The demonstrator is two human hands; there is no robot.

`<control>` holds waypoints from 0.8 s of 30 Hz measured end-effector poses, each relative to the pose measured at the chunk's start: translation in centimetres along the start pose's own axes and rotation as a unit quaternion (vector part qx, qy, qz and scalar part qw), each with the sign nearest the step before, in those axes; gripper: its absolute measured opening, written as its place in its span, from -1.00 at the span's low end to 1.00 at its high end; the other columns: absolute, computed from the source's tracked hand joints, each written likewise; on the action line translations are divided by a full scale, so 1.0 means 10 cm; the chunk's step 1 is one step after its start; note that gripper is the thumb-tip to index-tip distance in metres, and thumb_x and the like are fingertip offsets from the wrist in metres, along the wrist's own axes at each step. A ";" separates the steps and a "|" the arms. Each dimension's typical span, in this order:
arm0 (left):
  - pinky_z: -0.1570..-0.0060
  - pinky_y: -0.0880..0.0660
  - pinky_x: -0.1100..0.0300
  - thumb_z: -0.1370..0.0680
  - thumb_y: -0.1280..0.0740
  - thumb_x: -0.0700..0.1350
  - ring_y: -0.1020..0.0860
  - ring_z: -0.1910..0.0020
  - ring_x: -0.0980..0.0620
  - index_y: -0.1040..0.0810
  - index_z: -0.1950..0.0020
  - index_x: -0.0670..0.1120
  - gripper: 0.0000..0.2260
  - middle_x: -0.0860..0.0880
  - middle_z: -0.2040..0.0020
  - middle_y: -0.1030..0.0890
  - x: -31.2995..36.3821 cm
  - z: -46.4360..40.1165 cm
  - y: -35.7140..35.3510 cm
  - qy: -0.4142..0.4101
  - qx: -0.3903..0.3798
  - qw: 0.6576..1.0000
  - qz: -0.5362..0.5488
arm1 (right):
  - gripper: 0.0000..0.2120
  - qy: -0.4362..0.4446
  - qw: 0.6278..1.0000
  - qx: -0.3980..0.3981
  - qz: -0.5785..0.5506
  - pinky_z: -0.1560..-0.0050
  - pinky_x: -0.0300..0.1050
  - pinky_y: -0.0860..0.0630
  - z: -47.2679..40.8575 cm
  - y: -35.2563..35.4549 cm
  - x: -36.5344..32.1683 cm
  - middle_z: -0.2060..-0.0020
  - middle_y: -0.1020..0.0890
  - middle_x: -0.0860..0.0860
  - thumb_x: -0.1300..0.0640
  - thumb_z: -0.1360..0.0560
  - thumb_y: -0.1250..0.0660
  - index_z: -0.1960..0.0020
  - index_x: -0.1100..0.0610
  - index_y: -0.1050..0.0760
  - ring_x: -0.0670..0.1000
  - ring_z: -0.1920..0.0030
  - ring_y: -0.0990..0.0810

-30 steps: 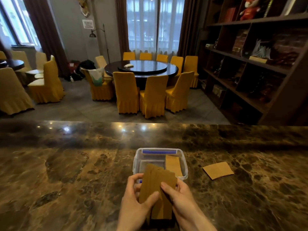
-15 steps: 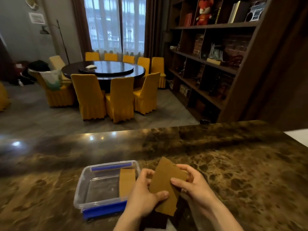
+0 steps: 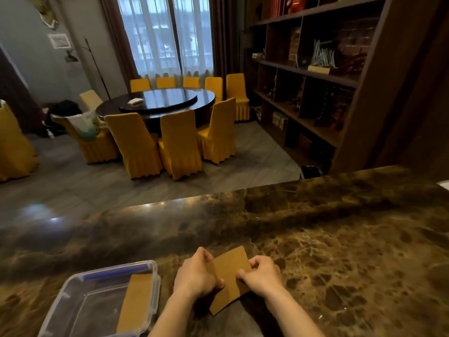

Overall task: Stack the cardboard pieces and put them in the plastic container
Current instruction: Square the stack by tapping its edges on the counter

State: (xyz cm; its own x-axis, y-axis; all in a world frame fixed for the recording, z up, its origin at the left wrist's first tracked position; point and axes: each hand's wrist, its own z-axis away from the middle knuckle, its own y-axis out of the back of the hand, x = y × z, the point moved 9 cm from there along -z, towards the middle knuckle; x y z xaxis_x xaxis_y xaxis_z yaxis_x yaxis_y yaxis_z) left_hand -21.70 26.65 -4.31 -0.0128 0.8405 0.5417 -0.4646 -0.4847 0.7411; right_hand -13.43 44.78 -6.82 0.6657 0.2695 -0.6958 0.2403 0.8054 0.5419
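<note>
A stack of brown cardboard pieces (image 3: 229, 278) sits low over the marble counter (image 3: 340, 251), tilted, its lower edge near the surface. My left hand (image 3: 196, 276) grips its left side and my right hand (image 3: 261, 273) pinches its right edge. To the left stands the clear plastic container (image 3: 73, 295) with a blue clip on its far rim. One cardboard piece (image 3: 137, 300) leans inside against the container's right wall.
The counter's far edge drops to a tiled floor with a round dark table and yellow-covered chairs (image 3: 177, 142). A dark wooden shelf unit (image 3: 315, 69) fills the right side. A white object (image 3: 444, 184) shows at the counter's right edge.
The view has swung right, so the container now lies at the lower left. Both hands have lowered the cardboard stack toward the counter, right of the container. The loose piece seen earlier is out of view.
</note>
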 end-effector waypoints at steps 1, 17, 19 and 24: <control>-0.06 -0.55 0.08 -0.33 -0.63 0.05 -0.57 -0.04 -0.01 -0.42 -0.09 0.13 -0.51 0.05 -0.06 -0.59 0.00 0.00 -0.02 0.002 0.000 1.000 -0.019 | -0.79 -0.001 0.999 0.006 0.032 0.02 -0.09 -0.53 -0.02 -0.02 0.01 0.02 -0.67 -0.01 -0.10 -0.35 -0.46 0.12 0.00 -0.59 0.04 -0.03 -0.62; -0.20 -0.57 0.07 -0.20 -0.66 0.08 -0.52 -0.14 -0.02 -0.41 -0.13 0.08 -0.37 0.01 -0.20 -0.56 0.03 -0.23 -0.18 -0.001 -0.151 0.982 -0.115 | -0.51 0.077 0.977 0.063 0.189 -0.32 0.00 -0.44 0.04 0.03 -0.05 -0.26 -0.58 -0.05 -0.27 -0.39 -0.37 -0.26 -0.10 -0.52 0.07 -0.30 -0.48; -0.17 -0.54 0.10 -0.20 -0.67 0.10 -0.51 -0.12 -0.01 -0.45 -0.24 0.05 -0.30 0.00 -0.23 -0.56 0.02 -0.23 -0.19 0.000 -0.147 0.983 -0.112 | -0.58 0.078 0.982 0.054 0.164 -0.30 -0.02 -0.43 0.05 0.04 -0.02 -0.18 -0.57 -0.07 -0.26 -0.40 -0.37 -0.19 -0.12 -0.53 0.05 -0.26 -0.49; -0.23 -0.57 0.06 -0.22 -0.69 0.02 -0.59 -0.17 -0.03 -0.58 -0.21 0.06 -0.40 0.01 -0.18 -0.64 0.12 -0.09 -0.20 -0.056 -0.138 0.986 -0.080 | -0.81 0.129 0.991 0.042 -0.013 -0.16 -0.06 -0.53 0.07 0.10 0.04 0.04 -0.65 -0.15 -0.10 -0.40 -0.49 0.04 -0.10 -0.56 -0.06 -0.05 -0.58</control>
State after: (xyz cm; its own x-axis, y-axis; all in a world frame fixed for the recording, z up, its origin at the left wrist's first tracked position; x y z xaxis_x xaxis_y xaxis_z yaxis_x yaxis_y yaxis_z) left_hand -21.59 28.85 -5.53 0.1707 0.8618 0.4777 -0.6755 -0.2506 0.6935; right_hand -12.44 45.34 -6.17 0.4586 0.3839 -0.8014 0.3197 0.7702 0.5519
